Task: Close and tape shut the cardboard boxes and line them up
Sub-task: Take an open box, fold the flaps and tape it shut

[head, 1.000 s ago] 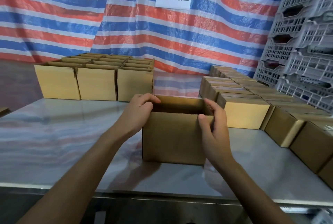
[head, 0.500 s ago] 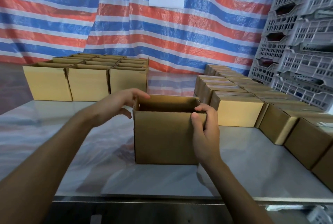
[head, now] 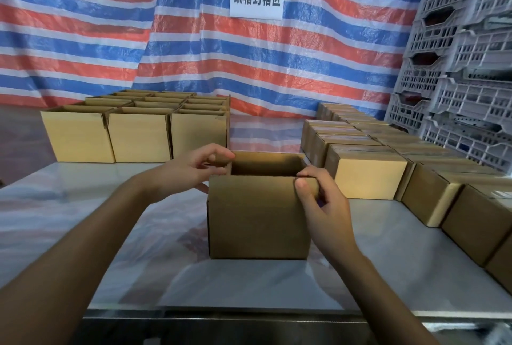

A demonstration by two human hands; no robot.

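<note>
An open brown cardboard box (head: 257, 222) stands upright on the shiny table (head: 83, 220), right in front of me. My left hand (head: 191, 170) is at its upper left corner, fingers curled over the left flap. My right hand (head: 321, 206) pinches the upper right corner of the near wall, thumb on the outside. The inside of the box is dark and I cannot see its bottom. No tape is in view.
A block of open boxes (head: 138, 134) stands at the back left. Rows of closed, taped boxes (head: 368, 172) run along the right side toward me. Grey plastic crates (head: 465, 67) are stacked at the far right. A striped tarpaulin (head: 83, 25) with a sign hangs behind.
My left hand left the box's left side, swung out, then came back to the upper left corner. My right hand kept its hold on the right corner. The box shifted slightly.
</note>
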